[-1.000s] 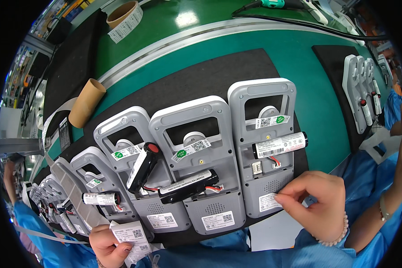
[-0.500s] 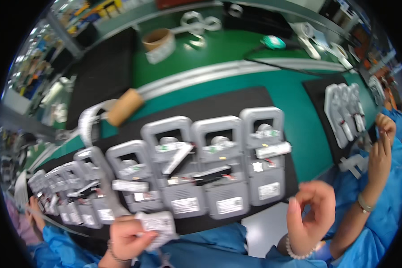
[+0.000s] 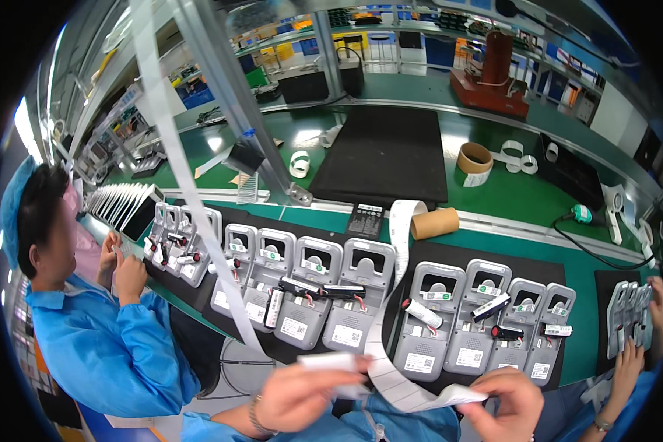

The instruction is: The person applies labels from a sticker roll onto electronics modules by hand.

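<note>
My left hand (image 3: pixel 295 401), fingers pinched, grips white label paper (image 3: pixel 328 361) at the lower middle, just left of the hanging strip. A long white label strip (image 3: pixel 380 346) curves down from the bench between the grey devices and bends toward me. Its free end is between the thumb and fingers of my right hand (image 3: pixel 514 405). Beyond my hands, several grey handheld devices (image 3: pixel 423 346) lie face down in a row, with windowed upper ends and white labels. Small cylindrical battery packs (image 3: pixel 422 314) with red wires lie across them.
A cardboard tube (image 3: pixel 435 223) and black battery (image 3: pixel 366 220) lie behind the devices. Farther back are a black mat (image 3: pixel 376 158) and brown roll (image 3: pixel 475 158). A white band (image 3: pixel 171 140) slants past a metal post (image 3: pixel 228 96). Co-workers sit left (image 3: pixel 103 346) and right, where a hand (image 3: pixel 626 368) touches devices.
The view has swung up and left, bringing the left co-worker into fuller sight. My right hand, curled and apart from the paper before, now holds the strip's end. My left hand still grips white paper.
</note>
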### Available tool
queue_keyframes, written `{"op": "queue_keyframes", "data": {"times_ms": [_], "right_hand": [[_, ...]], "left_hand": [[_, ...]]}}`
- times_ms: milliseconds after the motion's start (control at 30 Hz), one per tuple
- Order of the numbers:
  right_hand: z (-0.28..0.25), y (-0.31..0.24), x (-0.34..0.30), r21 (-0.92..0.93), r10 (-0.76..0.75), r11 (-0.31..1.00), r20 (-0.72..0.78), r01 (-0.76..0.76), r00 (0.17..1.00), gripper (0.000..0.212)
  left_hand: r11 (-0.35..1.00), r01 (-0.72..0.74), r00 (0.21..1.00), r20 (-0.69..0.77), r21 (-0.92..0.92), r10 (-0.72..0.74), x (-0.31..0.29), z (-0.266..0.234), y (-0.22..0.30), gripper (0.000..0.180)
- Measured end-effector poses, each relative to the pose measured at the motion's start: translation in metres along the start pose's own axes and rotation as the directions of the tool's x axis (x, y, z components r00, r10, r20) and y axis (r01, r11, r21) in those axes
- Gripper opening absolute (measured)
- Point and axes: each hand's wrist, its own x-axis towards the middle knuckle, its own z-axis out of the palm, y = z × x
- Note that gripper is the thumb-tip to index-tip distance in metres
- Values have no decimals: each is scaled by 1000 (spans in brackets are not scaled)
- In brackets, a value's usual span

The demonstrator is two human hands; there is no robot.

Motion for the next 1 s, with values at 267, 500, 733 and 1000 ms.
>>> {"op": "queue_keyframes", "data": {"times_ms": [267,500,733,1000], "right_hand": [[15,-13,68,124,-133,979,-197,159,971,31],[43,-73,165,250,-265,925,-109,285,958,23],[71,-35,91,40,-102,995,289,94,952,26],[61,-18,67,175,43,979,304,-100,952,32]], "left_hand": [[848,-528,719,-551,-37,423,-36,-50,22,46],[917,-160,827,-557,-366,-78,-23,-13,32,67],[945,-210,976,-6,249,219,-11,-36,29,26],[979,-198,980,29,44,197,31,2,5,17]]}}
